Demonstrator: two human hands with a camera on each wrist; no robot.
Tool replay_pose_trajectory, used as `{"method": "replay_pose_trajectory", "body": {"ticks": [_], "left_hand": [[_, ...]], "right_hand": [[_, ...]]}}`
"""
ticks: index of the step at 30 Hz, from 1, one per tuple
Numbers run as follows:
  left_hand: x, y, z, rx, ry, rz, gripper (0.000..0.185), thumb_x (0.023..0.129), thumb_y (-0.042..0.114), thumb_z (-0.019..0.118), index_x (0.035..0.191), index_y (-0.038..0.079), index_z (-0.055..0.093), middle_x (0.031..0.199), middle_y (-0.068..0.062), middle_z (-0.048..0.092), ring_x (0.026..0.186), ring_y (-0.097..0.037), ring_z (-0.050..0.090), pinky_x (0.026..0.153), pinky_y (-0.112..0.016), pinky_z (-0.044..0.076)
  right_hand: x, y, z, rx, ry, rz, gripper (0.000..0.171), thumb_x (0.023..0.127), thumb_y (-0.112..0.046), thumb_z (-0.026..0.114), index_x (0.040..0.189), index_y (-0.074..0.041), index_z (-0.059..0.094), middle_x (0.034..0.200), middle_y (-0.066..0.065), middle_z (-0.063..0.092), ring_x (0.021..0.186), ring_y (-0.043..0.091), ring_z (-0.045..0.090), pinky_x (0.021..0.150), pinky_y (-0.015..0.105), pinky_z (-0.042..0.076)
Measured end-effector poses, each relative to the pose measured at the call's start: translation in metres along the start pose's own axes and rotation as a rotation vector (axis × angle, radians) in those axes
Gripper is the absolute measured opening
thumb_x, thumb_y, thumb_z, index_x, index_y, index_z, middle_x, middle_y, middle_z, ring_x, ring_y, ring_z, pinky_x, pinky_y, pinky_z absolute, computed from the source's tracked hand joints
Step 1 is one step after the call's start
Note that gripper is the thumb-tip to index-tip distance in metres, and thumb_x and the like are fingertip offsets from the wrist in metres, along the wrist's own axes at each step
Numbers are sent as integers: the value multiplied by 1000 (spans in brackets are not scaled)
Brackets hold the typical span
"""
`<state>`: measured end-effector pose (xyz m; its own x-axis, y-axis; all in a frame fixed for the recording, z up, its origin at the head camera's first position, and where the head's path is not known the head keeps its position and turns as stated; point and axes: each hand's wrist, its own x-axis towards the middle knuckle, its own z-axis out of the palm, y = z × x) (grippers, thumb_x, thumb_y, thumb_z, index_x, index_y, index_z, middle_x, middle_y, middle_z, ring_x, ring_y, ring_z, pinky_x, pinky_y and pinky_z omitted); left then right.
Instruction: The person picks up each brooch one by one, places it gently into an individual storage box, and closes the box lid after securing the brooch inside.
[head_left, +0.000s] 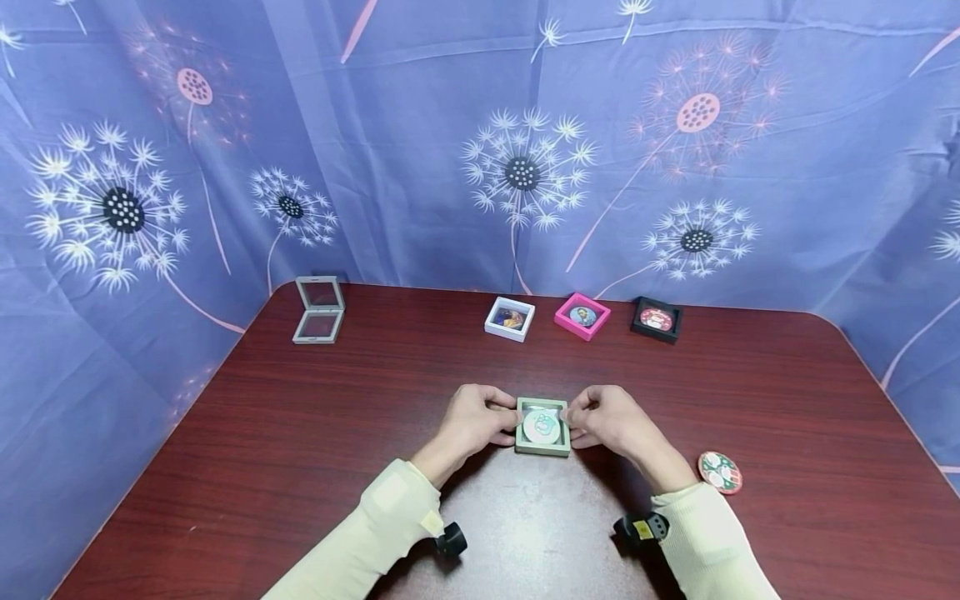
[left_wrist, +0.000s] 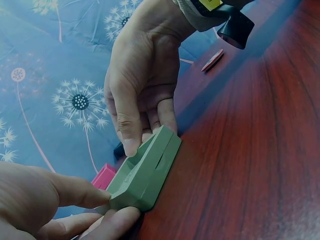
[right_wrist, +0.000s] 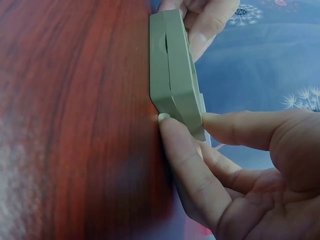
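Fingers of both hands pinch the square sage-green plastic frame case at its sides on the dark red wooden table. Only the head view shows the round pale badge inside; the wrist views show its closed edge.

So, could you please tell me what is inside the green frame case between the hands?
The green frame case shows a round pale badge with a mint-green picture; fingertips cover its side edges.

Case between hands, on table

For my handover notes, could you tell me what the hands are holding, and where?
Both grip the green frame box: the left hand pinches its left edge, the right hand its right edge, on the table.
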<state>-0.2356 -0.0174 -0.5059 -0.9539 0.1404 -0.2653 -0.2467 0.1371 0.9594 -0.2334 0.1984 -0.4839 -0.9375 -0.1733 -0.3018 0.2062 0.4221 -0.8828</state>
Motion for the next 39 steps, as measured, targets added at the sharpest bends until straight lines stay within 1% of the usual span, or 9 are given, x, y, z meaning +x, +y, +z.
{"method": "replay_pose_trajectory", "body": {"ticks": [3, 9, 21, 30, 39], "left_hand": [[0, 0, 0, 5, 0, 1, 21, 89, -6, 77, 109, -11, 73, 88, -15, 74, 66, -20, 74, 64, -31, 65], [0, -1, 0, 7, 0, 4, 22, 89, -6, 77, 110, -11, 73, 88, -15, 74, 66, -20, 74, 64, -31, 65], [1, -2, 0, 8, 0, 3, 21, 89, -6, 77, 110, -11, 73, 89, -14, 74, 66, -19, 74, 65, -31, 65], [1, -1, 0, 14, 1, 2, 21, 89, -5, 77, 109, -10, 73, 87, -13, 74, 64, -17, 73, 64, -31, 65], [0, -1, 0, 20, 5, 5, 22, 89, -5, 77, 109, -10, 73, 87, -14, 74, 67, -19, 74, 64, -32, 65]], "right_hand": [[0, 0, 0, -3, 4, 6, 9, 101, 3, 66, 98, 11, 61, 99, 21, 70, 78, 27, 75, 72, 41, 66], [1, 0, 0, 1, 6, 7, 10, 101, 3, 66, 99, 12, 61, 94, 20, 68, 76, 26, 75, 71, 41, 66], [1, 1, 0, 11, 0, 4, 9, 101, 4, 65, 98, 12, 61, 92, 20, 67, 75, 26, 75, 70, 40, 66], [0, 2, 1, 4, 8, -3, 8, 100, 4, 64, 99, 12, 61, 96, 21, 69, 76, 25, 74, 71, 40, 66], [-2, -1, 3, -29, 34, 5, 11, 101, 2, 61, 101, 13, 62, 97, 23, 69, 78, 26, 73, 72, 40, 66]]}}
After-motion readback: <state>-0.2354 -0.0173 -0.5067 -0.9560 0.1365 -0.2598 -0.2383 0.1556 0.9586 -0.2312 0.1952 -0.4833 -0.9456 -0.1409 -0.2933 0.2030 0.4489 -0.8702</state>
